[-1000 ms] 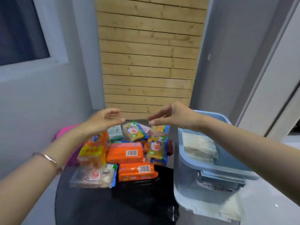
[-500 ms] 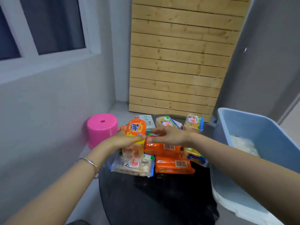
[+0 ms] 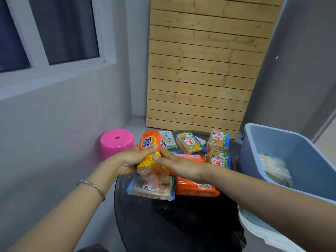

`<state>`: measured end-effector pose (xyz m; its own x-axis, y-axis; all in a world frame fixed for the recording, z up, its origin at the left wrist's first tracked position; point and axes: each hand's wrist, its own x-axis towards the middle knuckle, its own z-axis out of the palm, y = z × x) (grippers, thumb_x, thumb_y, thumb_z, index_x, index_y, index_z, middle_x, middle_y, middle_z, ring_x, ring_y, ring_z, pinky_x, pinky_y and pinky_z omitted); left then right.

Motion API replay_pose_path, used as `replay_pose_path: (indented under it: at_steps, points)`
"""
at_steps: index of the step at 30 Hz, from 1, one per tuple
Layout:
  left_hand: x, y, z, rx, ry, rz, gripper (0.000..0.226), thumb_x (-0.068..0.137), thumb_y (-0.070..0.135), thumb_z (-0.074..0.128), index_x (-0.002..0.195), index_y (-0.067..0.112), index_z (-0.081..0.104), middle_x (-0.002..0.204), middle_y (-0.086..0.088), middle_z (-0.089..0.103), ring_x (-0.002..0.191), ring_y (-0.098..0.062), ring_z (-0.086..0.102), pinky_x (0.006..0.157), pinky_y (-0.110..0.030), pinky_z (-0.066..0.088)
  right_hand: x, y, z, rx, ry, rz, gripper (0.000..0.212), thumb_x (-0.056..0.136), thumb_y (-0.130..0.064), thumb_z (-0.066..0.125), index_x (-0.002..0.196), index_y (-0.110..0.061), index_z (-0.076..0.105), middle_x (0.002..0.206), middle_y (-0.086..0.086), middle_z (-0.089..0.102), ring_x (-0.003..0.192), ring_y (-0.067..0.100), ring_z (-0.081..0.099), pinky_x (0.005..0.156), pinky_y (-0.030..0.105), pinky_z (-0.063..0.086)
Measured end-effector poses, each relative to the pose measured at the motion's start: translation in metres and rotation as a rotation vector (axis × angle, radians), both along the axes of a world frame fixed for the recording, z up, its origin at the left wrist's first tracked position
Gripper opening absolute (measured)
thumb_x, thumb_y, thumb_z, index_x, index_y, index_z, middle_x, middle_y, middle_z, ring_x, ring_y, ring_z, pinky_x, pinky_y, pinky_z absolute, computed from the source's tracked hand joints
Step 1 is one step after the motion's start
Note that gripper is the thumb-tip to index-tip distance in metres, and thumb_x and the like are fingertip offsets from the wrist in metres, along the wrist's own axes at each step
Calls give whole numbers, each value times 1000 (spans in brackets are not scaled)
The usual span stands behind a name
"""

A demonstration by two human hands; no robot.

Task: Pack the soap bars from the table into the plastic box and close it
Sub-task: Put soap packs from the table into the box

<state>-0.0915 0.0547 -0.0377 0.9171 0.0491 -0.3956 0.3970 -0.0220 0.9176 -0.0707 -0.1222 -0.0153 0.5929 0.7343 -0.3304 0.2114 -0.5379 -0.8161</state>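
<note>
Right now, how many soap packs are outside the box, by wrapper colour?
Orange Tide pack: 1
Plain orange packs: 2
Yellow bars, green-blue wrappers: 3
White box: 1
Clear pack, blue ends: 1
Total visible: 8; more may lie hidden.

One wide camera rides on my head, facing forward and down, close above the table [image 3: 181,224], with the slatted wood panel [image 3: 200,70] beyond.

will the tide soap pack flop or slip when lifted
Probably stiff: the Tide soap pack is held upright by the left hand and right hand. Its clear lower wrapper looks crumpled, so likely floppy there. Glossy film may slip.
</note>
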Motion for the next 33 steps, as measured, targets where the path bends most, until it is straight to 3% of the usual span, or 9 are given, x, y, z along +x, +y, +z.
replay_pose_path:
  at_steps: [3, 5, 7, 12, 19, 23, 27, 30, 33]
  points:
    - [3, -13, 19, -61, -116, 63, 45, 91, 46, 47, 114, 10, 62, 82, -6, 76, 65, -16, 71, 58, -26, 58, -1, -10, 23, 180, -17, -83, 60, 98, -39, 41, 151, -27, 14, 138, -28, 33, 104, -30, 37, 76, -11, 29]
    - [8, -31, 37, -76, -185, 74, 41, 94, 47, 41, 109, 17, 63, 72, 0, 76, 54, -10, 69, 51, -19, 54, 7, -21, 39, 295, -26, -187, 58, 96, -35, 47, 148, -35, 21, 137, -21, 45, 103, -16, 50, 68, -7, 38]
    - [12, -55, 53, -90, -243, 33, 38, 95, 46, 39, 115, 20, 60, 72, 2, 76, 50, -7, 68, 44, -15, 49, 16, -38, 56, 399, 19, -273, 51, 94, -35, 52, 138, -44, 29, 112, -17, 63, 83, -7, 67, 63, 6, 51]
    - [23, -132, 84, -27, -342, -109, 54, 91, 55, 39, 138, 30, 42, 113, -3, 70, 85, -12, 71, 69, -26, 60, 38, -111, 88, 404, 12, -444, 61, 87, -38, 61, 141, -28, 35, 114, 5, 70, 100, 27, 68, 96, 45, 51]
    - [48, -225, 98, -36, -440, -327, 54, 90, 59, 33, 137, 35, 41, 126, 1, 64, 108, -15, 65, 96, -38, 51, 52, -218, 101, 355, 43, -512, 68, 64, -58, 67, 119, -19, 64, 114, 7, 72, 105, 23, 68, 93, 36, 54]
    - [62, -245, 74, 209, -479, -217, 54, 90, 61, 26, 136, 36, 40, 126, 5, 57, 100, -8, 61, 91, -23, 52, 60, -256, 83, 276, 44, -687, 59, 67, -61, 67, 110, -19, 68, 103, 5, 76, 97, 22, 71, 88, 33, 54]
    - [70, -246, 37, 208, -335, -200, 61, 90, 60, 30, 143, 29, 37, 148, 6, 42, 136, -16, 39, 116, -41, 25, 61, -271, 47, 97, 138, -784, 59, 75, -52, 69, 116, -10, 64, 107, 11, 74, 102, 25, 68, 92, 37, 52]
    - [69, -251, 19, 101, -216, -213, 54, 92, 52, 41, 137, 24, 47, 138, -1, 55, 126, -18, 51, 111, -42, 35, 61, -260, 24, 40, 253, -786, 55, 80, -43, 68, 122, -9, 59, 116, 13, 70, 111, 28, 64, 101, 43, 48]
    - [72, -249, 14, 48, -164, -258, 43, 91, 47, 46, 127, 25, 57, 117, -5, 70, 106, -21, 66, 101, -44, 47, 67, -243, 10, 44, 401, -723, 35, 89, -40, 59, 112, -14, 59, 106, 5, 70, 94, 20, 66, 95, 38, 50]
